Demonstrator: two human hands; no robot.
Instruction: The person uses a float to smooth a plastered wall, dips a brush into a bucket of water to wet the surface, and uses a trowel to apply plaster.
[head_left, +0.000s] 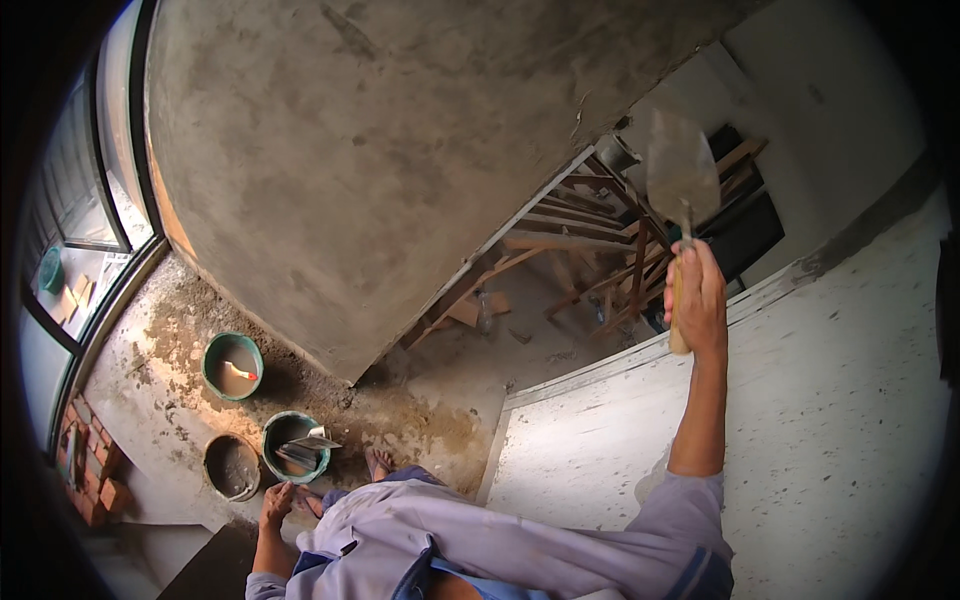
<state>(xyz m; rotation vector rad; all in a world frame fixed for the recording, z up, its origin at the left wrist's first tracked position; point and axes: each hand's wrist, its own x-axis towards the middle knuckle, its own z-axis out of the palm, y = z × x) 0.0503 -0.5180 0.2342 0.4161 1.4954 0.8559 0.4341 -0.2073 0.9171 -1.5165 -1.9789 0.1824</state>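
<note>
My right hand (698, 300) is raised at the right, closed around the handle of a pointed trowel (683, 170). The trowel's grey blade points up, in front of a stack of timber and a pale wall. Low at the left, my left hand (277, 503) hangs beside my body with its fingers curled in, and no object shows in it. Just beyond it stands a green bucket (268, 428) with several flat-bladed plastering tools (312, 440) in it. Next to that is a dark bucket (208, 470) holding grey, wet-looking material.
Another green bucket (207, 378) holds murky liquid and a red-and-white handled tool. A grey plastered wall (350, 180) fills the upper middle. Timber pieces (575, 225) lean behind its edge. A speckled white surface (600, 440) lies at right. Bricks (95, 450) and glazed frames (105, 200) stand left.
</note>
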